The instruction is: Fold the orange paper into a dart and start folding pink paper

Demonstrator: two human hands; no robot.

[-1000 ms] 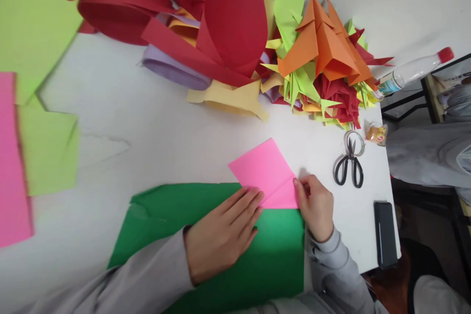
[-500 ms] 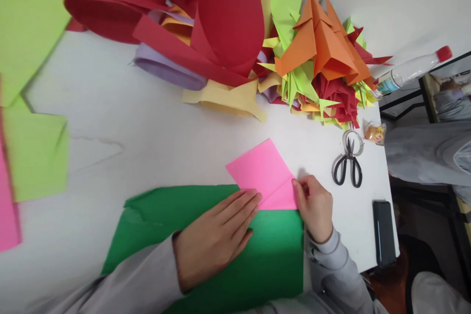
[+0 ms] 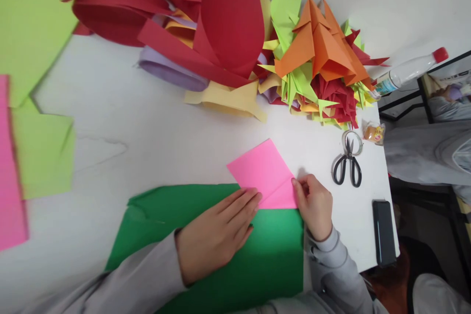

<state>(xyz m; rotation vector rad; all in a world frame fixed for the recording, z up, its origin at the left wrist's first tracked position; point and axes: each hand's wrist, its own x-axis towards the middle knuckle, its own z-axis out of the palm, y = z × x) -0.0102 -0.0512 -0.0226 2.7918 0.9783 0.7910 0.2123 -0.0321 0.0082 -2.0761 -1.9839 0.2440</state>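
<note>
A folded pink paper [image 3: 262,169] lies on the white table, its lower edge over a green sheet [image 3: 279,250]. My left hand [image 3: 221,235] rests flat on the green sheet, fingers extended and side by side, the fingertips on the pink paper's lower left part. The right corner of the pink paper is pinched between the thumb and fingers of my right hand [image 3: 314,206]. A crease or folded edge runs slantwise between the two hands.
Red curled papers [image 3: 231,19] and an orange folded paper [image 3: 331,54] are heaped at the back. Scissors [image 3: 348,162], tape [image 3: 352,142], a wrapped snack [image 3: 374,132], a phone [image 3: 384,233] and a bottle [image 3: 412,71] are at right. Light green sheets [image 3: 46,152] lie left.
The view has shifted slightly, so the papers on the left appear a little further right. Both hands keep their places on the pink paper.
</note>
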